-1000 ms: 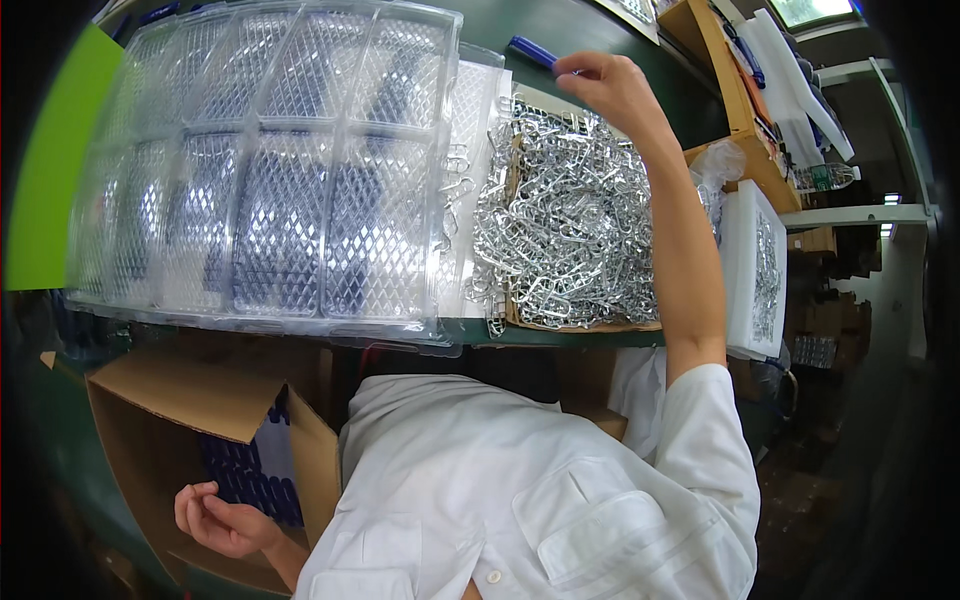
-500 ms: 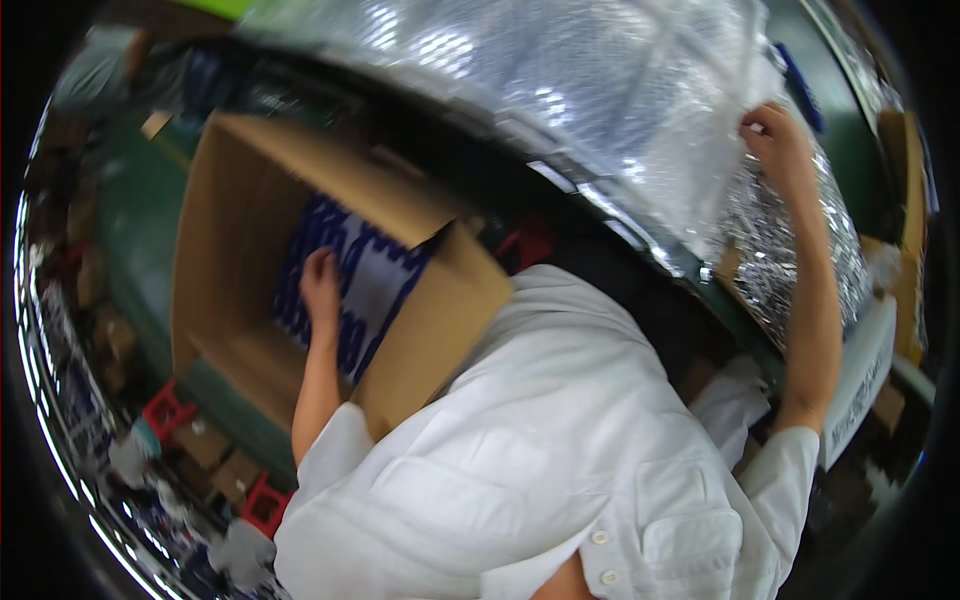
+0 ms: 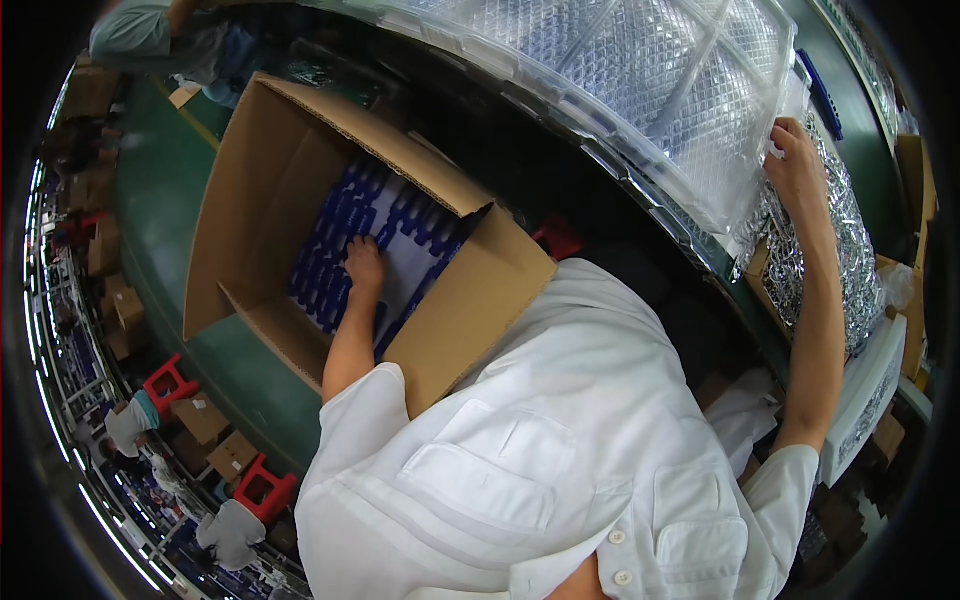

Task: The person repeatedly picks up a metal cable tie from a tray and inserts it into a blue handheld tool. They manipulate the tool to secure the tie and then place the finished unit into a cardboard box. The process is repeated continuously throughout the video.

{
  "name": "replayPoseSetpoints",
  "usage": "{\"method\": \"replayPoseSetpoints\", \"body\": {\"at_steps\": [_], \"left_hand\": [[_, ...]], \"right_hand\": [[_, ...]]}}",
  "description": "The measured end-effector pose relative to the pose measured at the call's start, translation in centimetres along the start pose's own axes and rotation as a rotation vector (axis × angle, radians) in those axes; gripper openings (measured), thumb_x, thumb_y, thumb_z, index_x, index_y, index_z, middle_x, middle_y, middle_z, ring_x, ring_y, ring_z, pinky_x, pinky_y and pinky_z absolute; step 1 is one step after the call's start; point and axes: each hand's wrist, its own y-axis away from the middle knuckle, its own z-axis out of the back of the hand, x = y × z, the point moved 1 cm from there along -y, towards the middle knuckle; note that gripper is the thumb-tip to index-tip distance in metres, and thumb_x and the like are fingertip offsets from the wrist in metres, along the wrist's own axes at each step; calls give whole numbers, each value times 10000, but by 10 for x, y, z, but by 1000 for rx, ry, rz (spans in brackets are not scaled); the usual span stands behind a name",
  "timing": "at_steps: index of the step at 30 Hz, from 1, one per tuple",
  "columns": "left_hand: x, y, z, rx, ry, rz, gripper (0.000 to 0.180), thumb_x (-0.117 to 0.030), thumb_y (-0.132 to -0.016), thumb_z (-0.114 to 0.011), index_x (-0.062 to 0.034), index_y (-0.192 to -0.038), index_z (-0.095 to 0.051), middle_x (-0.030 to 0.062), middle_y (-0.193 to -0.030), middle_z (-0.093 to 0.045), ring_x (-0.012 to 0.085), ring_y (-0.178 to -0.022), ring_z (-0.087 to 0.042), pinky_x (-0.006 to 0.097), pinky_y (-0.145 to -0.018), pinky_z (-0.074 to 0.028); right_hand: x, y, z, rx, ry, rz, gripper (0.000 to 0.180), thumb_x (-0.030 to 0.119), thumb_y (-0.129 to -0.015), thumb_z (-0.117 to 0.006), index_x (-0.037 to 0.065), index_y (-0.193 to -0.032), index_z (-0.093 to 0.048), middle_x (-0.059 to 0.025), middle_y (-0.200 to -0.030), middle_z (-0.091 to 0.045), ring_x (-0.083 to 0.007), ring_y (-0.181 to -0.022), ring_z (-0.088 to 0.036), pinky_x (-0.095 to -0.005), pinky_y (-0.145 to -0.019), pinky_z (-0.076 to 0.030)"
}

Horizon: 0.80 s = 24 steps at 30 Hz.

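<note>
Inside a large open cardboard box (image 3: pixel 480 300), my left hand (image 3: pixel 365 262) rests on the rows of dark blue packs (image 3: pixel 325 235). Its fingers are apart and lie over the packs, close to a pale flat patch (image 3: pixel 400 260) between the rows. My right hand (image 3: pixel 797 165) is at the right edge of a clear plastic tray (image 3: pixel 650 90) on the bench. The right fingers are curled together beside the tray's edge; what is between them is hidden. Just below that hand lies a heap of crinkled silver strips (image 3: pixel 830 260).
A blue pen-like object (image 3: pixel 820 95) lies on the green bench beyond the tray. A white box (image 3: pixel 865 390) stands at the right. On the left are red stools (image 3: pixel 265 490), brown cartons (image 3: pixel 200 418) and other people; one person's sleeve (image 3: pixel 135 35) shows at the upper left.
The view has shifted and sharpened, so the box and tray sit further right in it. My left hand stays on the packs with its fingers more spread; my right hand stays by the tray's edge.
</note>
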Motion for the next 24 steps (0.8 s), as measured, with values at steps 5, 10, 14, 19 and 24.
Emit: {"method": "replayPoseSetpoints", "body": {"at_steps": [5, 10, 14, 19, 24], "left_hand": [[-13, 10, 35, -29, 24, -144, 315, -142, -920, -693, -93, -1230, -675, 149, -1320, -606, 381, -1207, -606, 519, -913, -575], [18, 45, 10, -207, 109, -351, 369, -100, -971, -544, -53, -1317, -663, 255, -1456, -577, 449, -1352, -542, 535, -1103, -470], [23, 19, 5, 272, 477, 391, 535, -353, -942, -718, 62, -1271, -636, 328, -1228, -681, 467, -1146, -661, 490, -986, -510], [-2, 2, 0, 170, 509, 359, 674, -458, -850, -839, 106, -1148, -620, 323, -1097, -706, 466, -1073, -684, 506, -952, -510], [4, 32, -21, -42, 492, 334, 572, -273, -804, -900, 118, -1117, -624, 301, -1109, -715, 405, -1030, -691, 461, -950, -518]], "right_hand": [[-4, -2, 12, -22, 24, -23, 164, 108, -879, -739, 13, -1012, -752, -124, -1189, -700, -327, -1123, -680, -427, -950, -526], [-8, 7, 34, -26, -103, -94, 137, 132, -903, -759, 24, -986, -763, -131, -1119, -716, -344, -1045, -695, -430, -923, -535], [-3, 15, 52, -46, -108, -220, 193, 207, -905, -775, 43, -1007, -774, -157, -972, -765, -325, -931, -743, -438, -862, -572], [6, 36, 66, -8, -383, -300, 266, 254, -911, -774, 6, -1007, -772, -153, -941, -764, -265, -870, -735, -405, -823, -572], [20, 67, 77, -148, -547, -342, 296, 184, -893, -820, -15, -1096, -733, -126, -944, -759, -219, -862, -717, -360, -822, -574]]}}
